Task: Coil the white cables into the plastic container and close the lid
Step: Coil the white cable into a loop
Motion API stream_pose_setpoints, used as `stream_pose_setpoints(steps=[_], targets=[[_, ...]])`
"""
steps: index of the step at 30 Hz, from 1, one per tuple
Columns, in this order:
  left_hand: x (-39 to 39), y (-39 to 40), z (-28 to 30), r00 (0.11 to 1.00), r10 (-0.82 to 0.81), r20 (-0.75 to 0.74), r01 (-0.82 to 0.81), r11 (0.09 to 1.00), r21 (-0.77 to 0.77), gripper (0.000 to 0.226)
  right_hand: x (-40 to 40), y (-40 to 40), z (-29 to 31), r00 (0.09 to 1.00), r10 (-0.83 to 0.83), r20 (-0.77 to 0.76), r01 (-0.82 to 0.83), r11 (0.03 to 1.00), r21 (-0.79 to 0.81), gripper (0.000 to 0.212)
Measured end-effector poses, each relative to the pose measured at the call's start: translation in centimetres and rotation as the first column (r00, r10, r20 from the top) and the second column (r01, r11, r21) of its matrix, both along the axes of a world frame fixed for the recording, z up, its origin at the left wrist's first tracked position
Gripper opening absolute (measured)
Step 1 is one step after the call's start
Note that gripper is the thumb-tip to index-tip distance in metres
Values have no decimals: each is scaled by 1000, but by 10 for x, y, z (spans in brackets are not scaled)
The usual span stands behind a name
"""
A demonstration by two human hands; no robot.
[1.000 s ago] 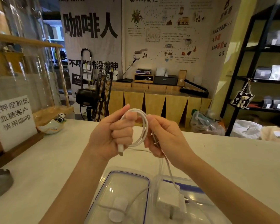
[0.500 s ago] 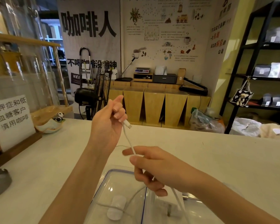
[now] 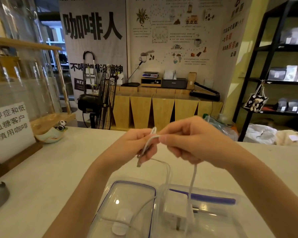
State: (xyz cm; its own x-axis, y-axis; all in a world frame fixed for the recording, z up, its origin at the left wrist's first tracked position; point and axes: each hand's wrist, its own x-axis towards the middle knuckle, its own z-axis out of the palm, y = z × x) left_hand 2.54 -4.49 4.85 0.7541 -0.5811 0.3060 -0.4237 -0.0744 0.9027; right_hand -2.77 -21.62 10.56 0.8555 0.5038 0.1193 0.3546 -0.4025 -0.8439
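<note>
Item: white counter [image 3: 62, 172], bearing an open plastic container [image 3: 213, 219] with white charger block [image 3: 175, 208] inside and its lid [image 3: 127, 194] lying just beside.

Above: left hand [image 3: 136, 145] and right hand [image 3: 187, 140], close together, both pinching one white cable [image 3: 193, 179], its tail dropping into the container. Step judged: coiling; next, further loops.

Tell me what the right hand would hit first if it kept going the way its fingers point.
The right hand points its fingers toward the left hand, so it would likely meet that hand and the white cable pinched between them; depth is hard to judge.
</note>
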Motion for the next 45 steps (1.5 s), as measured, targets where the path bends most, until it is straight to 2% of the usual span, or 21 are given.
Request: stream_pose_setpoints(steps=[3,6,8,11,13,16,20,25,27,30,32,35,36,38,39,41,43,45], targets=[[-3,9,6,931,-309,-193,281,947,-158,34,9,-7,3,997,-30,67,20,989,149,13],[-1,13,9,716,-605,-348,495,792,-358,49,17,-6,-5,997,-38,65,20,967,256,22],[1,13,11,560,-729,-393,510,678,-529,47,20,-1,-14,1000,-15,19,8,941,339,22],[0,11,14,381,-843,-380,363,514,-777,40,21,9,-28,997,28,-73,9,887,462,22],[-2,8,14,383,-857,-346,237,453,-860,36,19,16,-36,990,29,-138,43,869,492,24],[-2,6,13,451,-827,-336,98,420,-902,34,13,21,-41,980,-2,-199,90,897,432,24],[6,5,7,547,-763,-343,-34,389,-920,42,3,21,-45,981,-82,-175,121,968,221,26],[14,7,1,609,-756,-241,-27,283,-959,39,-11,18,-47,980,-139,-144,134,990,-44,27],[13,6,0,674,-694,-253,-45,304,-952,37,-15,15,-44,984,-164,-76,147,969,-198,26],[12,2,2,858,-393,-332,-164,403,-901,34,-23,8,-37,985,-85,149,147,868,-475,27],[13,2,3,915,-181,-360,-249,447,-859,35,-31,5,-30,965,-4,261,165,784,-598,28],[14,1,0,939,110,-326,-329,565,-757,32,-40,8,-17,923,54,381,218,742,-634,29],[12,-1,-1,942,202,-269,-335,630,-701,30,-40,9,-13,903,61,426,243,745,-621,30],[6,-7,-2,928,367,-63,-344,781,-521,25,-38,12,-6,847,92,523,286,752,-594,32],[3,-11,-3,919,391,41,-339,841,-422,23,-36,13,-3,820,113,561,296,755,-585,33],[0,-16,-5,932,338,131,-297,919,-260,21,-32,13,4,776,132,617,310,772,-555,32],[-3,-17,-6,967,225,123,-210,970,-124,23,-26,10,10,733,108,672,329,808,-488,29],[-5,-15,-5,995,87,39,-85,995,-48,34,-18,4,14,707,38,707,333,863,-380,27]])
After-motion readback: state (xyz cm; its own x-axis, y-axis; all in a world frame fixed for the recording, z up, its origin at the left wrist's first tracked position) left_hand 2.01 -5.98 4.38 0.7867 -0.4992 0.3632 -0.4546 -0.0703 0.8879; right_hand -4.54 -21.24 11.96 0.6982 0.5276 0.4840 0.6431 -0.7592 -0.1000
